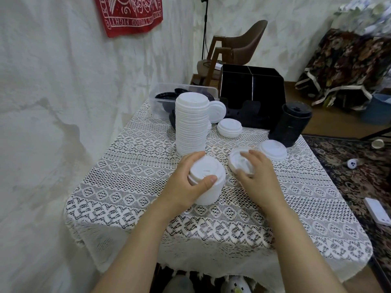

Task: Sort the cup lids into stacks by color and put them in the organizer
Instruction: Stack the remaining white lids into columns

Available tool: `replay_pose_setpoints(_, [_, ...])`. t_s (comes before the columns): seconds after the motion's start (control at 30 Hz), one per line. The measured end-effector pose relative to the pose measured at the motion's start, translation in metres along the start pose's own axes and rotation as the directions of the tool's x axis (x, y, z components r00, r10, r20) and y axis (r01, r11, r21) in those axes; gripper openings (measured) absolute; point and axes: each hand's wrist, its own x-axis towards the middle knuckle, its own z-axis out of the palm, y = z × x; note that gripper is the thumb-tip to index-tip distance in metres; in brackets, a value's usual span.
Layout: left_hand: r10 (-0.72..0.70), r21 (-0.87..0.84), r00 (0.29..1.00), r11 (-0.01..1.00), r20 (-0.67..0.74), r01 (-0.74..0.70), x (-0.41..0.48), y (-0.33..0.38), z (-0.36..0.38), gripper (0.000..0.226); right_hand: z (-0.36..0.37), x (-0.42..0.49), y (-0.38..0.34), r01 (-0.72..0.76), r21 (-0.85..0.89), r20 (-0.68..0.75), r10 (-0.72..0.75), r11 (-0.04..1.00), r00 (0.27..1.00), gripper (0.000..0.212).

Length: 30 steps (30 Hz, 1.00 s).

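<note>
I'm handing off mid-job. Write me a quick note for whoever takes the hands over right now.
Left hand grips a short white stack standing on the table.
Right hand pinches a tilted white lid beside it.
Tall white stack and black stack stand before the organizer, not in it.
Left: gather the flat lid, the far-right lid, the leaning lid, and the black lids in the clear bin. Then load the stacks.
</note>
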Motion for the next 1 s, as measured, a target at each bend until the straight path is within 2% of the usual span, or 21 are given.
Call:
replay_pose_setpoints(0.03, [-0.003, -0.003, 1.0, 1.0, 0.0, 0.003, 0.0, 0.0, 0.0, 0.056, 0.001, 0.001, 0.007, 0.004, -0.119, 0.032, 0.0, 0.993, 0.999, 0.043])
replay_pose_setpoints(0.1, [-0.005, -0.007, 1.0, 1.0, 0.0, 0.005, 0.0, 0.0, -0.001, 0.055, 0.003, 0.001, 0.013, 0.03, -0.207, 0.041, -0.022, 0.978, 0.999, 0.038])
replay_pose_setpoints(0.27, [-0.01, -0.029, 1.0, 1.0, 0.005, 0.01, 0.0, -0.001, 0.0, 0.055, 0.0, -0.001, 0.003, 0.055, -0.176, -0.084, -0.071, 0.983, 0.994, 0.021])
replay_pose_setpoints(0.33, [-0.008, -0.033, 1.0, 0.999, 0.005, 0.008, 0.0, -0.001, 0.0, 0.054, -0.007, -0.002, -0.006, 0.007, 0.04, -0.185, 0.0, 0.999, 0.983, 0.018])
replay_pose_setpoints(0.4, [-0.006, -0.037, 1.0, 0.999, 0.003, 0.006, 0.001, -0.001, 0.0, 0.054, -0.014, 0.001, -0.013, -0.043, 0.345, -0.236, 0.131, 0.937, 0.963, 0.017])
replay_pose_setpoints(0.47, [-0.006, -0.04, 1.0, 0.999, 0.006, 0.006, 0.001, -0.001, 0.0, 0.055, -0.016, 0.005, -0.014, -0.143, 0.613, -0.14, 0.285, 0.777, 0.948, 0.023])
replay_pose_setpoints(0.53, [-0.002, -0.033, 1.0, 0.999, 0.008, 0.003, 0.0, -0.002, 0.0, 0.056, -0.014, 0.006, -0.012, -0.274, 0.706, -0.012, 0.398, 0.653, 0.917, 0.025])
replay_pose_setpoints(0.57, [0.0, -0.031, 1.0, 1.0, 0.007, 0.0, 0.0, -0.002, 0.0, 0.056, -0.013, 0.006, -0.01, -0.315, 0.689, 0.009, 0.427, 0.653, 0.904, 0.025])
replay_pose_setpoints(0.63, [0.002, -0.032, 1.0, 1.0, 0.008, -0.002, 0.0, -0.001, 0.0, 0.056, -0.01, 0.007, -0.005, -0.337, 0.61, -0.035, 0.449, 0.717, 0.893, 0.025])
replay_pose_setpoints(0.73, [-0.001, -0.029, 1.0, 1.0, 0.011, 0.001, 0.001, -0.001, -0.001, 0.056, -0.008, 0.006, -0.001, -0.269, 0.544, -0.148, 0.407, 0.795, 0.901, 0.029])
replay_pose_setpoints(0.8, [0.0, -0.032, 1.0, 0.999, 0.017, 0.0, 0.0, -0.001, -0.001, 0.056, -0.008, 0.004, 0.0, -0.251, 0.502, -0.152, 0.371, 0.827, 0.916, 0.031])
replay_pose_setpoints(0.87, [0.003, -0.036, 1.0, 0.999, 0.019, -0.003, 0.0, 0.001, -0.001, 0.06, -0.013, 0.004, 0.001, -0.236, 0.477, -0.067, 0.303, 0.847, 0.951, 0.033])
replay_pose_setpoints(0.93, [0.003, -0.038, 1.0, 0.999, 0.021, -0.002, 0.0, 0.001, -0.001, 0.062, -0.021, 0.0, 0.002, -0.21, 0.437, 0.115, 0.178, 0.875, 0.977, 0.051])
replay_pose_setpoints(1.0, [0.0, -0.047, 1.0, 0.999, 0.02, 0.001, 0.0, 0.001, -0.001, 0.061, -0.027, -0.003, 0.004, -0.175, 0.326, 0.291, 0.077, 0.929, 0.954, 0.071])
